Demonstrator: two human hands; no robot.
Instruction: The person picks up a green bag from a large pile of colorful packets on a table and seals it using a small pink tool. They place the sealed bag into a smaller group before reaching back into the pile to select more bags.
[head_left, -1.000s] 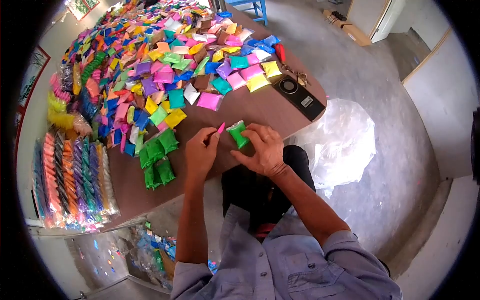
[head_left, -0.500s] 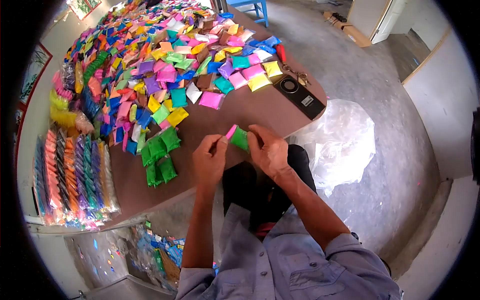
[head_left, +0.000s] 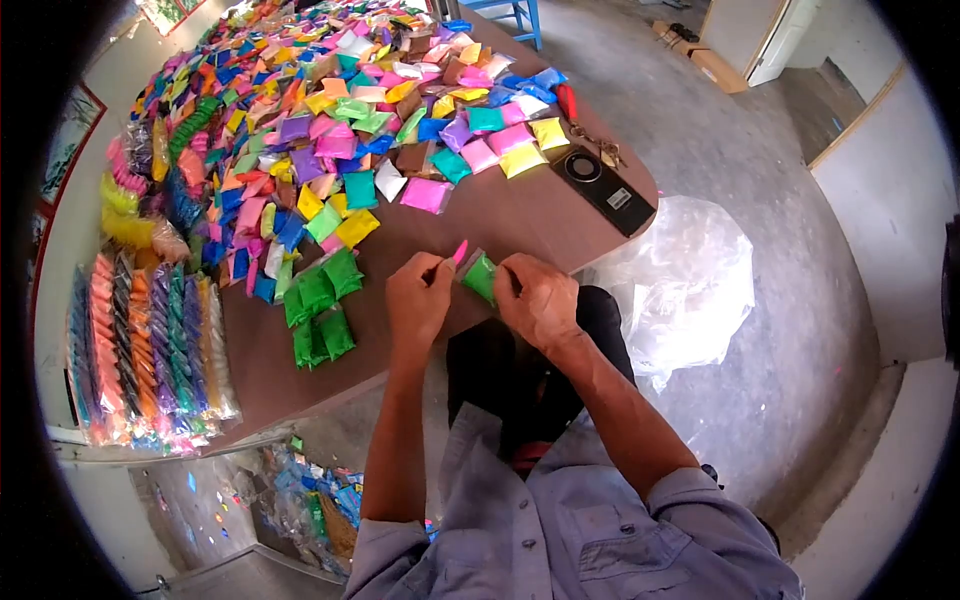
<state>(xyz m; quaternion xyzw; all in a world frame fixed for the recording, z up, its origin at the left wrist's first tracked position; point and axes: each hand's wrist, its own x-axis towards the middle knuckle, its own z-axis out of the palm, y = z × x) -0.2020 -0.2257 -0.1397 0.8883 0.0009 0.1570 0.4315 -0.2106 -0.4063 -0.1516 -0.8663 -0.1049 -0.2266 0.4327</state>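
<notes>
My left hand (head_left: 418,303) is closed, fingers pinched on a small flat pink strip (head_left: 461,251) whose tip sticks up; its exact kind I cannot make out. In my right hand (head_left: 537,298), thumb and fingers grip a small clear packet of green stuff (head_left: 479,276), which slants between the two hands. The pink strip is close to the packet's left edge. To the left of my hands, several filled green packets (head_left: 322,290) lie grouped on the brown table (head_left: 395,237).
A large heap of colourful packets (head_left: 330,140) covers the far table. Long bagged strips (head_left: 155,345) lie at the left edge. A black device (head_left: 603,190) and keys (head_left: 610,152) are at the right corner. Clear plastic sheeting (head_left: 690,285) lies on the floor; a blue stool (head_left: 515,20) stands behind.
The pink strip has moved slightly up and away from the green packet and now points more upright. My right hand still grips the packet. The view has shifted a little.
</notes>
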